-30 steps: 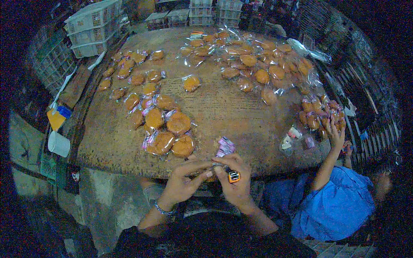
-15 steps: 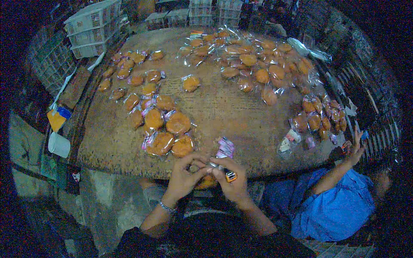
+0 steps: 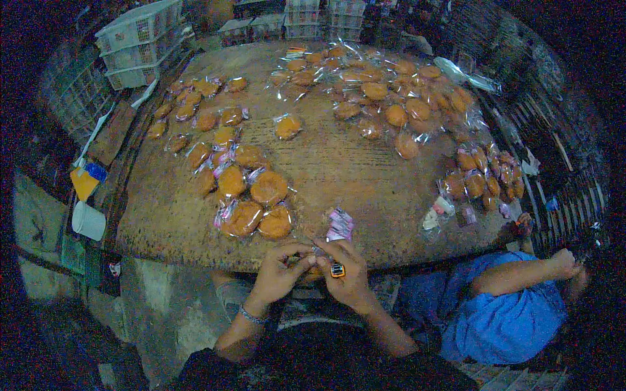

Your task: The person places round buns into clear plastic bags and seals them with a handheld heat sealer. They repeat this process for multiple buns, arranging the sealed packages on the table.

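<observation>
My left hand (image 3: 279, 274) and my right hand (image 3: 345, 274) meet at the table's near edge, fingertips pinched together on the gathered clear plastic of a wrapped bun (image 3: 314, 268). Most of the bun is hidden beneath my fingers. A small orange and black object (image 3: 337, 270) shows against my right palm; its kind I cannot make out. Just beyond my right fingers lies a small stack of pink and white printed slips (image 3: 340, 225). Plastic-wrapped round buns (image 3: 242, 217) sit in a group ahead of my left hand, several with pink slips inside.
More wrapped buns (image 3: 396, 115) are heaped on the wooden table (image 3: 326, 176) at the far right. Another pile (image 3: 475, 184) lies near a co-worker in blue (image 3: 508, 319). White crates (image 3: 140, 49) stand at the far left; a white cup (image 3: 89, 221) is beside the table's left edge.
My fingers stay pinched together, while the orange and black object has shifted slightly left with my right hand. The co-worker's raised hand has come down away from the table edge.
</observation>
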`<state>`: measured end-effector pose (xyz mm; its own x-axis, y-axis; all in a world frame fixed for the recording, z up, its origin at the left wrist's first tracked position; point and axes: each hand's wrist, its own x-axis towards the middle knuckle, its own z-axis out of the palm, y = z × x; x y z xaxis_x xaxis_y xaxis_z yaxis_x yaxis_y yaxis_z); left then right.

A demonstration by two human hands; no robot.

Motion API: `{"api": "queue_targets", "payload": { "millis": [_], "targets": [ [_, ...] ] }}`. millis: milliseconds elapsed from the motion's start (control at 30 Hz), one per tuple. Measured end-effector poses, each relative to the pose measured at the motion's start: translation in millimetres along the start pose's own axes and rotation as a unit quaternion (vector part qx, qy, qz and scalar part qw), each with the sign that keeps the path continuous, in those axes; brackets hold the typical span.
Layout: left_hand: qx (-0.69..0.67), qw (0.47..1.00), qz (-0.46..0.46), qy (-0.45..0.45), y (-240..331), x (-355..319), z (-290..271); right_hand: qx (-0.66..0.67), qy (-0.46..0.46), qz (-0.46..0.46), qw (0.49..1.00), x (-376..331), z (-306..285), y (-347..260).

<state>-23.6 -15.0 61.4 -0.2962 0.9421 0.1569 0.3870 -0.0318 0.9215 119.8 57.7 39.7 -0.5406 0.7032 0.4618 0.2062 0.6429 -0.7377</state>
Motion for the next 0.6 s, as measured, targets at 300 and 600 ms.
{"api": "queue_targets", "payload": {
  "millis": [300,600],
  "targets": [
    [-0.1,0.994,-0.044,0.021,-14.8,-3.2,19.5,0.092,0.033,0.115,0.989,-13.6,3.1,6.5],
    [-0.057,0.989,-0.139,-0.004,-47.1,-1.8,30.3,-0.009,0.018,0.048,0.999,-24.5,11.1,25.5]
  ]
}}
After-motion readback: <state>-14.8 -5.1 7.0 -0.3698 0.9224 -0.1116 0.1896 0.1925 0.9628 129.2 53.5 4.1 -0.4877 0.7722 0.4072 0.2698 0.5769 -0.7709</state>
